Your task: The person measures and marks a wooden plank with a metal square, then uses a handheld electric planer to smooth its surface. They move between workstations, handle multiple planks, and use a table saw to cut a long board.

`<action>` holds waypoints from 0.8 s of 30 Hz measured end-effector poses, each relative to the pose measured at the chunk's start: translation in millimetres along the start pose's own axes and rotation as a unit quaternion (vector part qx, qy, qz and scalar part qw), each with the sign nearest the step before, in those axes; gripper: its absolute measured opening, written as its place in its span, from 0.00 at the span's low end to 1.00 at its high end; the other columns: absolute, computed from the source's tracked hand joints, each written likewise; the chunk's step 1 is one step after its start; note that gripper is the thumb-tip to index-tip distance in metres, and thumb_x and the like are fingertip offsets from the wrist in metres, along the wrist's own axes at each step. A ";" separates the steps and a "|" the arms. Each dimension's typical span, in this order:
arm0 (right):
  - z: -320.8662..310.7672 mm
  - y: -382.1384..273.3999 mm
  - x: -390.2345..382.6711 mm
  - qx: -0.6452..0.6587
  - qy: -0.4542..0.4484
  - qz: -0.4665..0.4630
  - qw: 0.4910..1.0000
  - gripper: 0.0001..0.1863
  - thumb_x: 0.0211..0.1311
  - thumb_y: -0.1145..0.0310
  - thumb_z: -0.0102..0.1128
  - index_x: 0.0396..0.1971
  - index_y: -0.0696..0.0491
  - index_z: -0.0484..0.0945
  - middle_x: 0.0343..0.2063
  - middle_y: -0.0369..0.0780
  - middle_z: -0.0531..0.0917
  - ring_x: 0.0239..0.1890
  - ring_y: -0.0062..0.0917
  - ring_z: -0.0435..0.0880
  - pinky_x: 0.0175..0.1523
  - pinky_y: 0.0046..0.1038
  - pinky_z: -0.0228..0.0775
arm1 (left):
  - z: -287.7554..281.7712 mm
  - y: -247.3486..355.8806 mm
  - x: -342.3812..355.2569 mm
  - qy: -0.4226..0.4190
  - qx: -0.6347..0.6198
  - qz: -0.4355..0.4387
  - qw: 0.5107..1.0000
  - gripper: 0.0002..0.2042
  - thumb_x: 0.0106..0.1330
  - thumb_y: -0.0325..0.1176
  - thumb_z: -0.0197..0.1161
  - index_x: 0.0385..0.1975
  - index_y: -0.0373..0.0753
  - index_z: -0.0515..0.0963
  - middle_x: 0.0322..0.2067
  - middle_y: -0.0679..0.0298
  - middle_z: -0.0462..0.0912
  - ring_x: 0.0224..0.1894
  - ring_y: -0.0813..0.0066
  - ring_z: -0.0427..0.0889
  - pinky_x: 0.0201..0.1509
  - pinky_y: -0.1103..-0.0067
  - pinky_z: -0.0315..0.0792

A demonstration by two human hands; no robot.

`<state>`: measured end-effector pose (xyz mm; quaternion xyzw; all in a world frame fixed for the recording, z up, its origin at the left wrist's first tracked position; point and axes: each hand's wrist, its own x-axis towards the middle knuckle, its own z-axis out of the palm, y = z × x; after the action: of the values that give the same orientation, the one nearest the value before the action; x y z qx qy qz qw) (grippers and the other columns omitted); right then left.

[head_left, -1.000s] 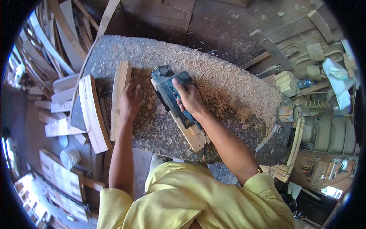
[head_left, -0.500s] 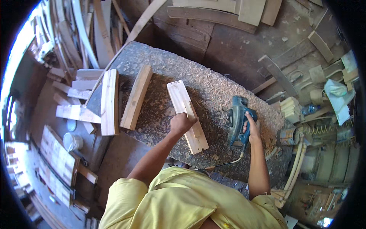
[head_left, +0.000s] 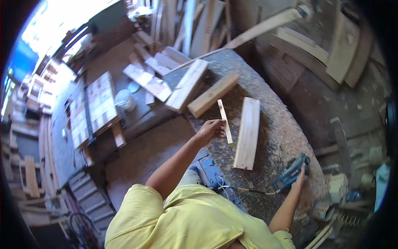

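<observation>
My left hand is closed around a thin, pale wooden strip, held above the near edge of the worktable. Just right of that strip, a thick light plank lies flat on the table. At the table's right side, my right hand grips a blue electric power planer from above, its cord trailing left toward my body. The planer appears to rest on the tabletop among wood shavings. Slight blur hides the exact finger placement on it.
Two more thick wooden pieces, a brown beam and a paler beam, lie at the table's left end. A white bucket stands beyond, beside a laminated wood panel. Curved boards lean at the far right.
My view has swung left. My left hand has lifted the strip off the plank and moved it leftward. The right hand remains on the planer, which is now turned differently.
</observation>
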<state>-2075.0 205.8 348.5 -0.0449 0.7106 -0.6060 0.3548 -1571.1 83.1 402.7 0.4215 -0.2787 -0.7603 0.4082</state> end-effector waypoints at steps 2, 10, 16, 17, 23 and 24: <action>-21.6 7.3 31.7 -0.084 0.039 -0.021 0.996 0.34 0.52 0.45 0.72 0.45 0.60 0.73 0.27 0.38 0.78 0.27 0.28 0.77 0.30 0.33 0.73 | -16.2 12.6 -25.2 0.013 -0.035 0.030 0.999 0.11 0.72 0.40 0.55 0.39 0.39 0.76 0.30 0.63 0.80 0.31 0.73 0.82 0.40 0.75 0.79; 79.9 -3.9 -92.8 -0.303 0.204 -0.541 0.757 0.22 0.64 0.55 0.61 0.48 0.58 0.79 0.45 0.52 0.81 0.44 0.43 0.82 0.47 0.41 0.75 | -137.8 48.3 -167.5 0.098 -0.170 0.153 0.968 0.11 0.72 0.40 0.55 0.38 0.38 0.76 0.32 0.62 0.81 0.31 0.72 0.83 0.41 0.75 0.80; 293.0 93.2 -290.7 -0.240 -0.151 -0.611 0.739 0.17 0.69 0.62 0.57 0.50 0.58 0.76 0.47 0.46 0.72 0.47 0.33 0.75 0.49 0.33 0.71 | -277.7 71.4 -289.5 0.164 -0.200 0.250 0.933 0.13 0.71 0.40 0.57 0.43 0.36 0.76 0.36 0.58 0.84 0.37 0.70 0.85 0.43 0.76 0.81; 327.3 119.1 -338.0 -0.131 -0.268 -0.516 0.803 0.15 0.69 0.65 0.57 0.49 0.57 0.76 0.47 0.43 0.71 0.46 0.28 0.74 0.48 0.30 0.70 | -302.1 75.7 -309.8 0.168 -0.201 0.256 0.931 0.13 0.71 0.40 0.57 0.43 0.36 0.76 0.36 0.58 0.84 0.37 0.70 0.85 0.43 0.76 0.81; 430.4 227.0 -625.1 -0.159 -0.542 -0.439 0.699 0.13 0.67 0.67 0.58 0.49 0.54 0.76 0.41 0.35 0.76 0.42 0.20 0.75 0.46 0.22 0.69 | -430.5 94.2 -436.4 0.239 -0.223 0.302 0.896 0.15 0.70 0.40 0.59 0.45 0.34 0.73 0.37 0.56 0.84 0.39 0.67 0.86 0.47 0.75 0.81; 438.2 237.1 -660.6 -0.158 -0.550 -0.435 0.695 0.13 0.67 0.67 0.58 0.49 0.54 0.76 0.41 0.35 0.76 0.42 0.20 0.75 0.46 0.22 0.69 | -444.8 96.9 -449.7 0.250 -0.221 0.295 0.896 0.15 0.70 0.40 0.59 0.45 0.33 0.73 0.38 0.56 0.83 0.40 0.67 0.85 0.48 0.74 0.81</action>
<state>-1251.7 230.6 427.8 -0.7296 0.3751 -0.4392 0.3662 -1007.4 383.0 445.4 0.3951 -0.1043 -0.5169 0.7522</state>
